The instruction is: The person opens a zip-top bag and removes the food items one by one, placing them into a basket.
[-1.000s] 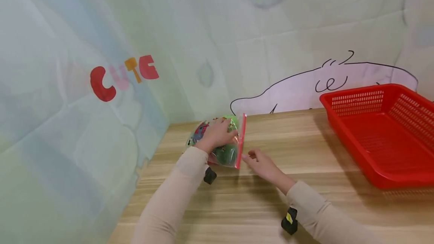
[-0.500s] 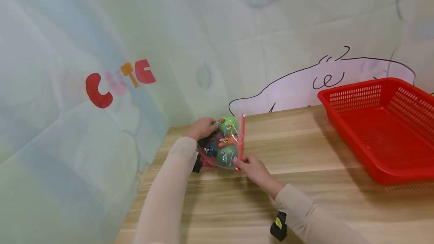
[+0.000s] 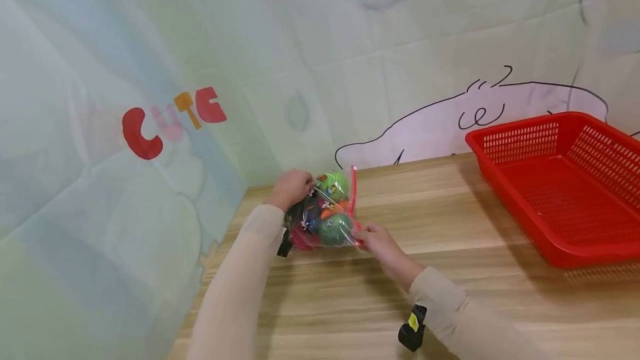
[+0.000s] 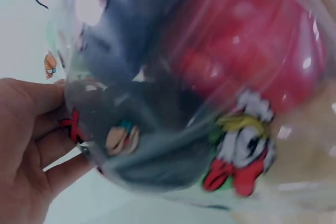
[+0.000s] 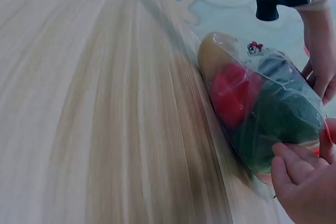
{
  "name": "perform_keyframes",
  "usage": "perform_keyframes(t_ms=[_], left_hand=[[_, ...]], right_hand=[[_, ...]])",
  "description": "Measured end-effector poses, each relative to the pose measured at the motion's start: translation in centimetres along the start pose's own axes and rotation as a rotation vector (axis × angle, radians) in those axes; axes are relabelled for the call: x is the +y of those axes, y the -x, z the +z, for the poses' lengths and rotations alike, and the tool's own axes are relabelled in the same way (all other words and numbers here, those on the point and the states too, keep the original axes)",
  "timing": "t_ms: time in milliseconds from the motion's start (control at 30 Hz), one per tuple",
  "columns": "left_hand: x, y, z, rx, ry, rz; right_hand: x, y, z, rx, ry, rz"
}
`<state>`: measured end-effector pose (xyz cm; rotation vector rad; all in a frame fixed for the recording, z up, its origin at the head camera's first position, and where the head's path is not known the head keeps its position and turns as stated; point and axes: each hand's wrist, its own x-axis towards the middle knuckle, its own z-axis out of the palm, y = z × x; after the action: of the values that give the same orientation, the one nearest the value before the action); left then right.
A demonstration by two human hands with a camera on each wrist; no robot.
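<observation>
A clear bag (image 3: 320,213) is gripped by the left hand (image 3: 291,188), its red strip (image 3: 353,193) pinched near one end by the right hand (image 3: 380,244).

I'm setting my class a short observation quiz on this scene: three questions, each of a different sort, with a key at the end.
1. Multiple choice. Where does the right hand hold the clear bag?
a) In the middle of its side
b) By the edge with the red strip
c) At its far left end

2. True or false: the clear bag sits inside the red basket.

3. Short answer. Which hand is nearer the red basket?

Key
1: b.
2: False; the left hand and right hand hold the bag, apart from the basket.
3: The right hand.
</observation>
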<state>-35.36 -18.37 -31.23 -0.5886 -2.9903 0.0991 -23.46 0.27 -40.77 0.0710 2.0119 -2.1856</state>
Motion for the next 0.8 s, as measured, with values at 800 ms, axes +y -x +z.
perform_keyframes(t_ms=[800], left_hand=[[5.0,6.6,-1.9,0.011,-0.073,0.168]], right_hand=[[-0.3,6.8,-5.5,-0.192,0.192,-0.05]])
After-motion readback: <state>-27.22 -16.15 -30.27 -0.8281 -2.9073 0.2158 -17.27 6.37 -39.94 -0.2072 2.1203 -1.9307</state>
